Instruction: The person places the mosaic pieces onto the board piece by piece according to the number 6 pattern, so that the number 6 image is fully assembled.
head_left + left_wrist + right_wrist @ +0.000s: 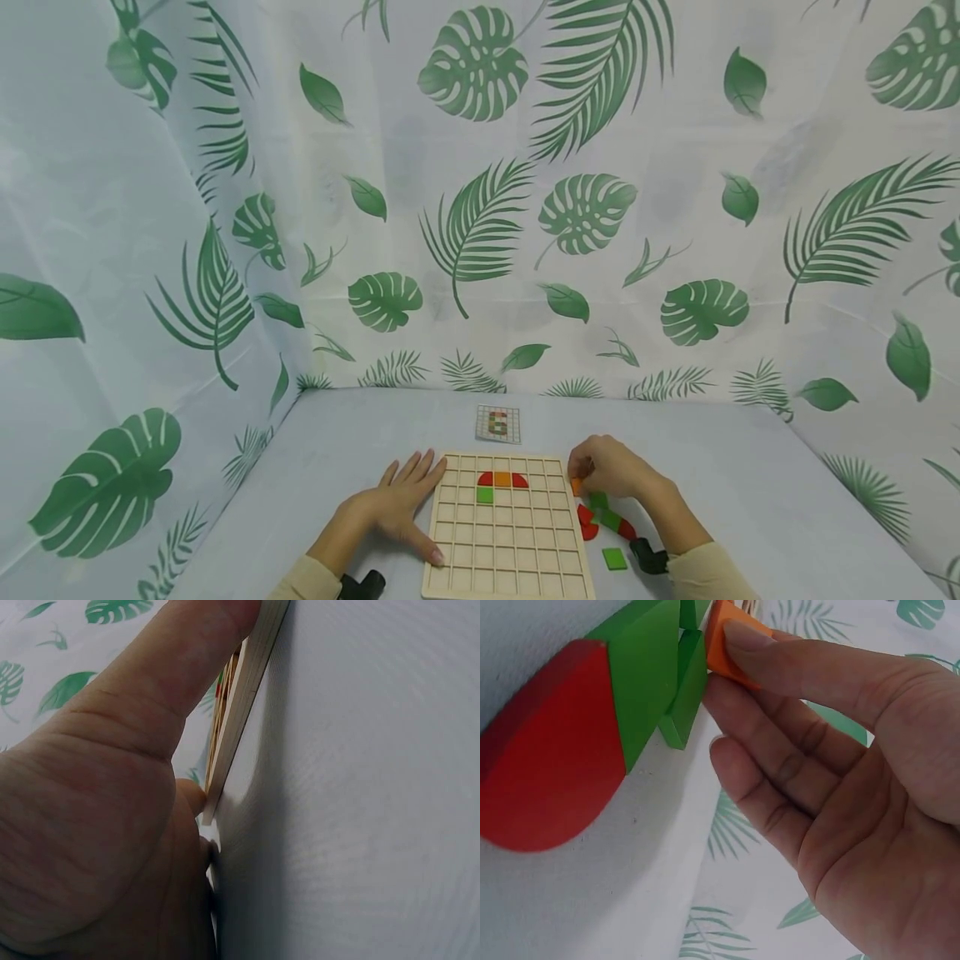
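Note:
A wooden grid board (510, 542) lies flat on the table. Near its top a red rounded tile (486, 478), an orange square tile (502, 479) and another red rounded tile (520, 481) form a row, with a green square tile (485, 495) below the left one. My left hand (393, 504) rests at the board's left side, fingers spread and thumb on the edge. Beyond the board's right edge, my right hand (611, 467) pinches an orange tile (718, 652) between thumb and fingers, close to some loose green tiles (649, 675).
Right of the board lie loose red tiles (587, 518) and green ones, with one green square (614, 558) apart, nearer me. Behind the board is a small card (498, 423) printed with a gridded coloured pattern. A leaf-printed curtain (480, 350) closes off the table's back.

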A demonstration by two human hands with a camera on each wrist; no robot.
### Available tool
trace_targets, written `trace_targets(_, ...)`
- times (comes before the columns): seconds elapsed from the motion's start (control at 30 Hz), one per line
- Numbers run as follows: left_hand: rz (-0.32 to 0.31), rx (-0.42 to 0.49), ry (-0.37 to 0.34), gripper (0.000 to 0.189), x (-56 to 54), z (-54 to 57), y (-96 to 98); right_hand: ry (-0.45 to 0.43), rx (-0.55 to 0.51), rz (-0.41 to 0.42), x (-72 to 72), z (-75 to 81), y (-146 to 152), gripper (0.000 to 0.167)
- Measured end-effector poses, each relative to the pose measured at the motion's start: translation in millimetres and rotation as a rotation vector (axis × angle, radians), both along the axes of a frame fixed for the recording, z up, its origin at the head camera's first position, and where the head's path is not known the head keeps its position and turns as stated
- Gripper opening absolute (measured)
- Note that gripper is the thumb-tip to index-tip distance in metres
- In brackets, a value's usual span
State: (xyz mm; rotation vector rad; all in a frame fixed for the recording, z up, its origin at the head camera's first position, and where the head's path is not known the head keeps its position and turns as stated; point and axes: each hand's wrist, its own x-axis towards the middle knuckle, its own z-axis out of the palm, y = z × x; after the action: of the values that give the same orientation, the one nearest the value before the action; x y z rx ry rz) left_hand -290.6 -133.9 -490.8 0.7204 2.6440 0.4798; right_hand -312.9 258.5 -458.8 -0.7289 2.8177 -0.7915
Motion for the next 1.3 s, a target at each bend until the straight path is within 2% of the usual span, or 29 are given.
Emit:
trace_targets(0.23,-0.002,0.009,0.000,0.142,0.4,3.2,0.2,-0.014,-0.031,0.025,-3.8,2.5,4,0.022)
trace_targets(0.57,0.000,0.005,-0.002,0.143,-0.9,2.5,-0.2,0.011,-0.058,-0.038,-3.0,9.4,4,0.020)
trace_targets(0.97,-0.003,-0.005,-0.008,0.142,-0.9,3.2,0.2,0.041,-0.086,0.021,-5.8,11.4,-2,0.015)
trace_targets(1.3,0.014,0.000,-0.014,0.143,-0.4,1.2,0.3,0.069,-0.110,0.076,-10.8,14.5,-25,0.011)
